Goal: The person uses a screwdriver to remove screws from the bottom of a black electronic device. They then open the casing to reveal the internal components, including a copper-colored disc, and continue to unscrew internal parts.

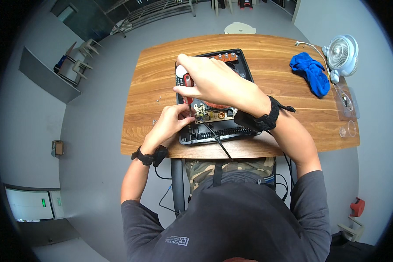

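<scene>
An opened black appliance housing (pixel 245 65), which looks like an induction cooker, lies on the wooden table in front of me. Inside it are a reddish coil (pixel 217 105), mostly under my right hand, and a circuit board (pixel 215 116). My right hand (pixel 214 78) is wrapped round a screwdriver (pixel 187 83) with a red, black and white handle, held upright with its shaft pointing down by the board's left end. Beside the shaft, the fingers of my left hand (pixel 174 120) are pinched together low down. What they grip, and the screwdriver's tip, are hidden.
Small screws (pixel 155 122) lie on the table (pixel 148 83) left of the housing. A black cord (pixel 222 147) runs from the board over the front edge. To the right are a blue cloth (pixel 311 74), a white fan (pixel 341 54), a clear plastic tray (pixel 347 105) and clear cups (pixel 348 129).
</scene>
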A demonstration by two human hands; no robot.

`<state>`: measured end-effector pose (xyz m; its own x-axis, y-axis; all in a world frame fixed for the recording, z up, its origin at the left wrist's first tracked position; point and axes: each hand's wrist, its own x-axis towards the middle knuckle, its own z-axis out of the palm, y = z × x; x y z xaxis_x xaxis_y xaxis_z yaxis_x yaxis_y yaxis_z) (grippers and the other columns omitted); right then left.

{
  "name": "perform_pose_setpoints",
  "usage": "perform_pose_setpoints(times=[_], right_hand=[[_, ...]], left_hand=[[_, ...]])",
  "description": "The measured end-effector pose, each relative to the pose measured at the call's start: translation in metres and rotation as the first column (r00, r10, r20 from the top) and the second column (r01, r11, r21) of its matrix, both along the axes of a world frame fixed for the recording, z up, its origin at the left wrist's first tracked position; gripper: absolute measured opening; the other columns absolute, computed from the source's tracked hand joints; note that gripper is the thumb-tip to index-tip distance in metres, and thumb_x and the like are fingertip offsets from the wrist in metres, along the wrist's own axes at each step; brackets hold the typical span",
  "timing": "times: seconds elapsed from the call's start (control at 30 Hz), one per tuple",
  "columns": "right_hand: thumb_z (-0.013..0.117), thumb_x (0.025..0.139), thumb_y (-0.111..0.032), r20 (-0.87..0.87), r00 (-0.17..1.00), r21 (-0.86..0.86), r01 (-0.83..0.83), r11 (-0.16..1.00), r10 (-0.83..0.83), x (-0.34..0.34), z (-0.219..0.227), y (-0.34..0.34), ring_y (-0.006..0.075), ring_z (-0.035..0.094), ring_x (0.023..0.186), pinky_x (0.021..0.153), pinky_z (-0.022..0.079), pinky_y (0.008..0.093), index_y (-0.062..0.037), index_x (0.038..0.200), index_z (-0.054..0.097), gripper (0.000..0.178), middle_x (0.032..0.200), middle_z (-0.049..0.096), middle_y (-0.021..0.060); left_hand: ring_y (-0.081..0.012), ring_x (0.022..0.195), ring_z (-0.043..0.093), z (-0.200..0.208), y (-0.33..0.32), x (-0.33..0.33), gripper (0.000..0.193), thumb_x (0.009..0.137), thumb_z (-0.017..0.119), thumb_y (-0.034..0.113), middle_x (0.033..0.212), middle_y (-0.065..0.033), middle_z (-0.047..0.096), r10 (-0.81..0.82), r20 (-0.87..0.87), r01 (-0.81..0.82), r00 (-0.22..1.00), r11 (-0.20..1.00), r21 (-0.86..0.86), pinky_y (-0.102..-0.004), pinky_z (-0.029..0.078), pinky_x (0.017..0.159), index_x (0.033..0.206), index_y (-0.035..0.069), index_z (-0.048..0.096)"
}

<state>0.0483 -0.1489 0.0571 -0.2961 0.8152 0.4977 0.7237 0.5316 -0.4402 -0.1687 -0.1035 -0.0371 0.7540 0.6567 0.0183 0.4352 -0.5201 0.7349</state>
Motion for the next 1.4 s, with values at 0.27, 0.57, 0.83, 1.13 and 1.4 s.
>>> perform_pose_setpoints(times=[0.27, 0.57, 0.83, 1.13, 1.4], right_hand=[[0.077, 0.091, -0.035, -0.030, 0.996, -0.012, 0.080, 0.997, -0.080, 0.010, 0.003, -0.002, 0.0381, 0.070, 0.086, 0.075, 0.055, 0.0445, -0.0007, 0.112, 0.055, 0.046, 0.088, 0.069, 0.0195], [0.070, 0.094, -0.033, -0.090, 0.931, -0.172, 0.336, 0.926, -0.354, 0.078, 0.017, -0.001, 0.0425, 0.073, 0.079, 0.072, 0.057, 0.0480, 0.0025, 0.108, 0.054, 0.042, 0.082, 0.071, 0.0239], [0.067, 0.088, -0.038, 0.284, 0.806, -0.262, 0.587, 0.766, -0.520, 0.151, -0.007, -0.007, 0.0465, 0.071, 0.091, 0.083, 0.056, 0.0521, 0.0029, 0.112, 0.058, 0.048, 0.092, 0.072, 0.0285], [0.068, 0.085, -0.050, 0.556, 0.677, -0.453, 0.733, 0.507, -0.483, 0.225, -0.080, -0.009, 0.0438, 0.069, 0.109, 0.097, 0.055, 0.0486, 0.0050, 0.118, 0.064, 0.064, 0.111, 0.072, 0.0303], [0.068, 0.084, -0.049, 0.533, 0.725, -0.542, 0.689, 0.482, -0.436, 0.239, -0.117, -0.008, 0.0433, 0.069, 0.110, 0.098, 0.054, 0.0471, 0.0076, 0.123, 0.062, 0.068, 0.112, 0.071, 0.0326]], left_hand=[[-0.0117, 0.078, 0.073, 0.002, 0.011, -0.008, 0.015, 0.094, 0.073, 0.004, 0.087, -0.0094, 0.077, 0.066, 0.081, -0.065, 0.994, 0.998, -0.021, -0.0281, 0.059, 0.072, 0.106, -0.005, 0.074], [-0.0192, 0.070, 0.071, -0.013, 0.107, -0.076, 0.011, 0.089, 0.077, 0.007, 0.076, -0.0156, 0.074, 0.375, -0.180, -0.317, 0.909, 0.904, 0.286, -0.0338, 0.056, 0.067, 0.093, -0.003, 0.075], [-0.0321, 0.076, 0.074, -0.046, 0.122, -0.077, 0.012, 0.083, 0.081, 0.007, 0.081, -0.0224, 0.074, 0.345, -0.169, -0.285, 0.923, 0.910, 0.301, -0.0400, 0.057, 0.073, 0.088, -0.003, 0.075], [-0.0308, 0.076, 0.073, -0.056, 0.125, -0.073, 0.013, 0.083, 0.080, 0.006, 0.079, -0.0204, 0.073, 0.327, -0.186, -0.271, 0.926, 0.923, 0.272, -0.0400, 0.057, 0.073, 0.087, -0.004, 0.073], [-0.0272, 0.076, 0.072, -0.058, 0.123, -0.076, 0.013, 0.085, 0.079, 0.007, 0.081, -0.0187, 0.074, 0.332, -0.190, -0.285, 0.924, 0.928, 0.239, -0.0390, 0.057, 0.074, 0.089, -0.004, 0.073]])
